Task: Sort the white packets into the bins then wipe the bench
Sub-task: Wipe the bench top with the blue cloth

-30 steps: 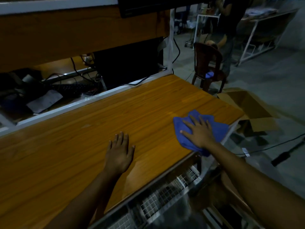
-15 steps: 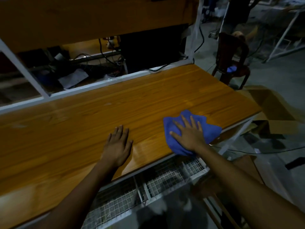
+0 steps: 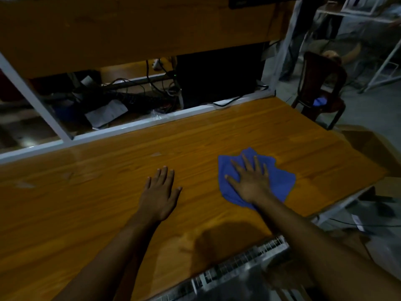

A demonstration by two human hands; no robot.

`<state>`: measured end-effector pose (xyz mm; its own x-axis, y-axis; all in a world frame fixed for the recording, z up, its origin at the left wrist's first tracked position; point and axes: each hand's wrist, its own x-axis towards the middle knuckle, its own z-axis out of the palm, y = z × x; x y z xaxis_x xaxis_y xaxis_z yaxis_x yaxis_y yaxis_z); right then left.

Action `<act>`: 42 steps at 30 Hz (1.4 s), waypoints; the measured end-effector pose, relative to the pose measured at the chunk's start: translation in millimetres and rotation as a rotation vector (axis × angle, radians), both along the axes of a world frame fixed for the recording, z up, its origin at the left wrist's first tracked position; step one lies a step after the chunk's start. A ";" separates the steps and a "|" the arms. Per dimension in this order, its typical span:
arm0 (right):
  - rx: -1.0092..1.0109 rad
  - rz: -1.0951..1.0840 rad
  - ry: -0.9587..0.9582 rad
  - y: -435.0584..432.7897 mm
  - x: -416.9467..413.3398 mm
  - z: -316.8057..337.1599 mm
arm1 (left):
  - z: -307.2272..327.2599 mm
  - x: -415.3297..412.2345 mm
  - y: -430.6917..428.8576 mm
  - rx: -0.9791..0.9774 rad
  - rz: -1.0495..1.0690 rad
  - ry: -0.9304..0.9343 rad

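Note:
A blue cloth point(image 3: 280, 181) lies crumpled on the wooden bench point(image 3: 108, 192), right of centre. My right hand point(image 3: 249, 181) presses flat on the cloth, fingers spread, palm down. My left hand point(image 3: 159, 192) rests flat on the bare wood to the left of the cloth, fingers apart, holding nothing. No white packets show on the bench top.
A white frame rail point(image 3: 130, 129) borders the bench's far edge, with cables and papers point(image 3: 106, 112) behind it. Wire mesh bins point(image 3: 238, 268) hang below the near edge. A dark chair point(image 3: 321, 88) and an open cardboard box point(image 3: 368, 144) stand to the right.
My right hand has slid the cloth away from the near edge toward the middle of the bench. The camera has tilted, showing more bench. My left hand stays flat on the wood.

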<state>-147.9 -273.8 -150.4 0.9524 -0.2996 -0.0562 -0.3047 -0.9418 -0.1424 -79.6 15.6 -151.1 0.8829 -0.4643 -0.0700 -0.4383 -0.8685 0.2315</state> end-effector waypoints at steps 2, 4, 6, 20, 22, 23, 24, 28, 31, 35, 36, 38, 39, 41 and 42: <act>0.052 -0.074 0.038 18.8 36.1 2.0 | -0.7 17.8 -1.8 -0.015 0.035 -0.004; 0.056 0.063 0.027 46.2 58.1 3.1 | -3.1 37.8 -5.1 -0.041 0.086 -0.021; 0.061 0.273 0.012 63.9 58.6 1.2 | -4.8 57.3 -7.2 -0.052 0.139 -0.040; 0.079 -0.119 0.022 33.7 184.6 4.6 | -2.5 150.7 -5.7 -0.026 0.226 -0.011; 0.049 0.136 0.027 39.1 186.3 -1.8 | -3.7 156.1 -8.4 -0.064 0.282 -0.021; 0.053 0.258 0.013 33.7 183.5 -3.9 | -4.0 158.6 -10.0 -0.076 0.305 -0.035; 0.071 0.360 -0.009 23.1 181.7 -4.0 | -4.0 160.6 -11.4 -0.077 0.322 -0.050; 0.079 0.313 -0.056 -27.5 206.7 0.7 | -6.2 160.9 -11.0 -0.093 0.407 -0.090; 0.032 -0.068 -0.036 -10.7 248.4 -1.5 | -6.4 159.8 -12.3 -0.106 0.457 -0.112; 0.065 -0.064 -0.002 63.6 287.5 0.6 | -4.6 161.1 -10.8 -0.127 0.457 -0.127; 0.068 0.059 -0.013 76.6 287.7 -0.6 | -2.9 160.5 -10.2 -0.155 0.449 -0.139; 0.067 0.365 -0.022 85.8 277.1 -0.6 | 0.7 159.3 -6.5 -0.205 0.410 -0.146; 0.064 0.520 -0.023 81.4 269.4 -0.8 | 2.3 159.0 -1.3 -0.198 0.374 -0.137; 0.074 0.722 -0.017 60.5 254.9 -1.4 | 4.1 159.4 20.8 -0.135 0.290 -0.099; 0.077 0.719 -0.021 47.0 251.1 -1.3 | 5.0 159.7 37.1 -0.105 0.265 -0.062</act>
